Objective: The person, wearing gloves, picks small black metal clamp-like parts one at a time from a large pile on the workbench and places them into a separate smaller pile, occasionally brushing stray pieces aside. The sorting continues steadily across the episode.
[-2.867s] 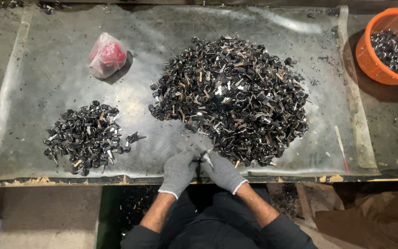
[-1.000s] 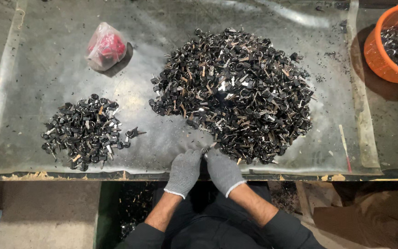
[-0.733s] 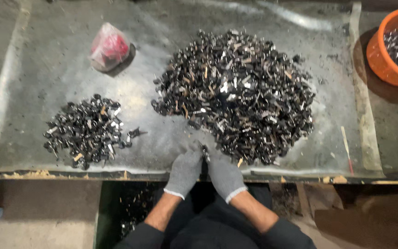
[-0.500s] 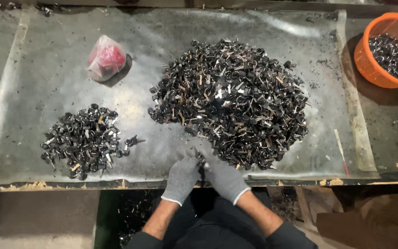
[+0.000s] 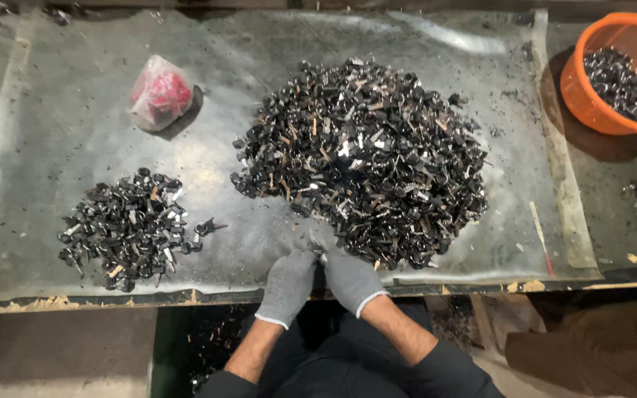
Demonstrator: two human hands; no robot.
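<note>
Gloved hands worked one small part at the near table edge.
The left hand (image 5: 287, 286) and right hand (image 5: 349, 280) pinched a small metal piece (image 5: 317, 249) beside the big pile (image 5: 366, 158); it looked light, stiff, best gripped by its ends.

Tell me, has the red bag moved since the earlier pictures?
No. The red bag lies at the same spot, up-left of the big pile; only the camera shifted.

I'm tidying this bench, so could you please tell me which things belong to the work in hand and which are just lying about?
In use:
left hand and right hand, gloved, holding a small part
large pile
small pile

Lying about:
red bag
orange tub, partly filled with similar parts
</note>
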